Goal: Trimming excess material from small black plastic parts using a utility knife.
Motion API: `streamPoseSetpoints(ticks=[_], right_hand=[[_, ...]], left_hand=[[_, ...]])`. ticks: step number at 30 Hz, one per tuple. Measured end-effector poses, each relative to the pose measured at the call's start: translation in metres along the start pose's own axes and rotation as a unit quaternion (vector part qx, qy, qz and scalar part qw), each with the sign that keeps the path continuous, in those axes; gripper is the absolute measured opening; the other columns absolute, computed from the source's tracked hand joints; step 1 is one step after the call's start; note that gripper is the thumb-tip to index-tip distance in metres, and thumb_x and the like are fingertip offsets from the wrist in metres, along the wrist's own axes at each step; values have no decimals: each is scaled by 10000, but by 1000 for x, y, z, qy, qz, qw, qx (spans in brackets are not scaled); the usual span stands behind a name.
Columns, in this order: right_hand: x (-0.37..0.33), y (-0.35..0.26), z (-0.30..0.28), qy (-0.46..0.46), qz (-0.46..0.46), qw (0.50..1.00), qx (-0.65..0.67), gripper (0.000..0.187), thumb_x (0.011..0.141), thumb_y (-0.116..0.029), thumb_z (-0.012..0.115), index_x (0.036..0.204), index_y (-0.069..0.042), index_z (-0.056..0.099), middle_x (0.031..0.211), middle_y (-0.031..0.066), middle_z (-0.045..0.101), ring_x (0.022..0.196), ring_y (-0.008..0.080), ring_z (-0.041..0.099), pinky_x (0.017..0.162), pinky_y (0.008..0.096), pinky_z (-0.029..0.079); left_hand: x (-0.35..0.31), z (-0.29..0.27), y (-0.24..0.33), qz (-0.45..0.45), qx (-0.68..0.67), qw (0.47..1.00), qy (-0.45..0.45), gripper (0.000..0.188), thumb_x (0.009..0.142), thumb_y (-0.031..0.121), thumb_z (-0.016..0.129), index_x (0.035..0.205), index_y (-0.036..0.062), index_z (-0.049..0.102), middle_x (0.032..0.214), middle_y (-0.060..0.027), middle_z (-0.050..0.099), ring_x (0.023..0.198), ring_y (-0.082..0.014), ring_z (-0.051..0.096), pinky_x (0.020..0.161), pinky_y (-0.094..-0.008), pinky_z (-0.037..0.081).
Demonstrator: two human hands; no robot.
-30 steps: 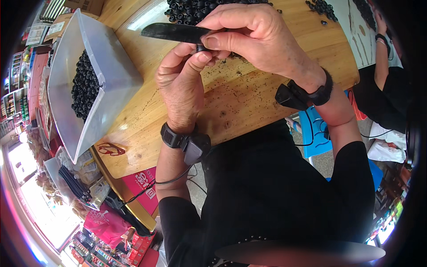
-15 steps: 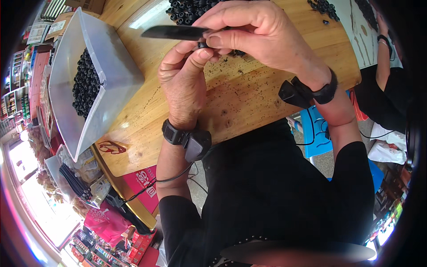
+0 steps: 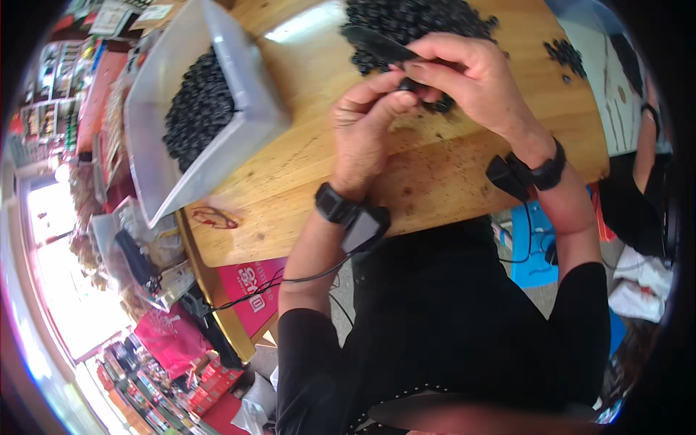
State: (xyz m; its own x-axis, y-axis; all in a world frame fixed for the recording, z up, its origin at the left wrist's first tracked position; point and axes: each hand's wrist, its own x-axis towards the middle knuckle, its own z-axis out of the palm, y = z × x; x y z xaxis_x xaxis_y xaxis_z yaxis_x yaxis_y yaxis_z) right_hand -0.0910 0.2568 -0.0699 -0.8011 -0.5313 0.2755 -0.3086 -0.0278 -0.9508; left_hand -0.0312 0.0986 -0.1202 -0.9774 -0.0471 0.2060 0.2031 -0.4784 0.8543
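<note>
My right hand grips a dark-bladed knife, its blade pointing left over the edge of a heap of small black round pieces. Just below, my left hand pinches one small black round piece between thumb and fingers. Both hands meet above the wooden table. A few more black pieces lie on the wood under my right hand, partly hidden by it.
On the left, a translucent plastic bin holds many black pieces. Red-framed glasses rest near the table's front left edge. A smaller cluster of pieces lies far right. Another person's arm shows beyond.
The whole view has shifted, so table, bin and hands appear further right. More of the heap shows now. The knife blade, level before, now slants with its tip up; both grips stay closed.
</note>
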Motion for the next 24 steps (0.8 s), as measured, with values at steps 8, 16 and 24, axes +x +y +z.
streamPoseSetpoints(ticks=[8, 16, 24], right_hand=[[-4, 5, -2, 7, 63, 998, 5, 138, 889, -15, 580, 995, 29, 658, 842, 4, 608, 695, 46, 557, 585, 180, 439], [-4, 6, -6, -22, 67, 997, 41, 130, 901, -13, 563, 996, 25, 644, 931, 12, 603, 749, 60, 547, 639, 191, 440], [0, 7, -6, -33, 33, 999, 20, 164, 907, -8, 554, 1045, 15, 640, 1004, 12, 613, 797, 55, 571, 658, 174, 475]], left_hand=[[-2, 7, -2, -2, -10, 1000, 6, 224, 836, -70, 613, 1047, 4, 628, 933, -82, 680, 834, -141, 654, 735, -249, 519], [-2, 6, 1, 22, -12, 999, -20, 184, 852, -62, 600, 1029, -17, 624, 965, -82, 667, 888, -155, 650, 828, -277, 521], [2, 3, 2, 23, -9, 999, -26, 175, 842, -49, 620, 1013, -12, 633, 949, -67, 664, 867, -130, 631, 814, -269, 516]])
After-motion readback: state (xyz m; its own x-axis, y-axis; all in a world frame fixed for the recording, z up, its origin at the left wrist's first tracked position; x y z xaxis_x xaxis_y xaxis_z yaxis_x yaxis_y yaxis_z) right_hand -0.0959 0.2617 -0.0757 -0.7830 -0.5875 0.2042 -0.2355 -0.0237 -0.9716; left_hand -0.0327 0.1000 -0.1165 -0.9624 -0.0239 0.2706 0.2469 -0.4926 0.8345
